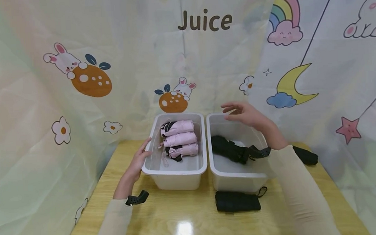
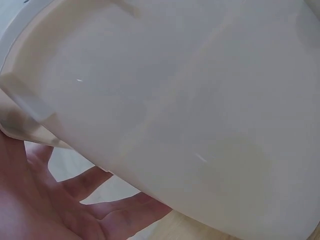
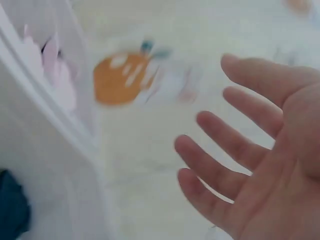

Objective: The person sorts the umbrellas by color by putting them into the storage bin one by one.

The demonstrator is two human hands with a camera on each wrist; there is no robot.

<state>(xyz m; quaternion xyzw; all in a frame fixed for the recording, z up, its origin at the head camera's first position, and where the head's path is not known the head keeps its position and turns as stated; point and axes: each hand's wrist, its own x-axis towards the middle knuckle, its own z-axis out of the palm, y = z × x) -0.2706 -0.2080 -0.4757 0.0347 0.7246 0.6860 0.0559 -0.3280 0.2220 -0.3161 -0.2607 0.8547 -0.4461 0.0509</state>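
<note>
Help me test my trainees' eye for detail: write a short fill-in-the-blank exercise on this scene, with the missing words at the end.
1. Inside the left bin lie ____ pink bundles.
2. The left hand touches that bin, while the right hand holds ____.
3. A black bundle lies on the table, in front of the ____ bin.
4. The word printed on the backdrop is ____.

Missing words: three; nothing; right; Juice.

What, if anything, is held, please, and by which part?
Nothing is clearly held: the left hand touches the left bin's rim; the right hand is empty.
</note>
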